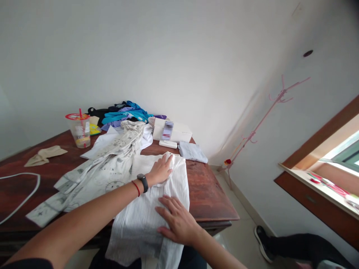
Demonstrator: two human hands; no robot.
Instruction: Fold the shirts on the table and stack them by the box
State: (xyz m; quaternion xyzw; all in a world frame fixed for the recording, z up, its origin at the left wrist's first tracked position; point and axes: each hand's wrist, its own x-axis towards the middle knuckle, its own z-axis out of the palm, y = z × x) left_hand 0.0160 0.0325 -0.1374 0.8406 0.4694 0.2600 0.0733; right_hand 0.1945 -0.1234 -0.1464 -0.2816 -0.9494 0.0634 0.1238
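Note:
A white garment with fine stripes (137, 215), seemingly a shirt, lies over the table's front edge and hangs down toward my lap. On its upper part rests my left hand (160, 171), palm down with fingers stretched out, wearing a dark watch and a red cord at the wrist. Lower down, my right hand (181, 222) lies flat on the same cloth, fingers spread. Just left of the striped garment is a crumpled pale garment with grey prints (92, 183), partly behind my left forearm.
On the dark wooden table (213, 198) stand a plastic cup with a straw (81, 132) and a white box (179, 131). A heap of blue, purple and black clothes (123, 114) sits behind. A folded grey cloth (193, 152) lies right. A pink coat rack (263, 121) stands beyond.

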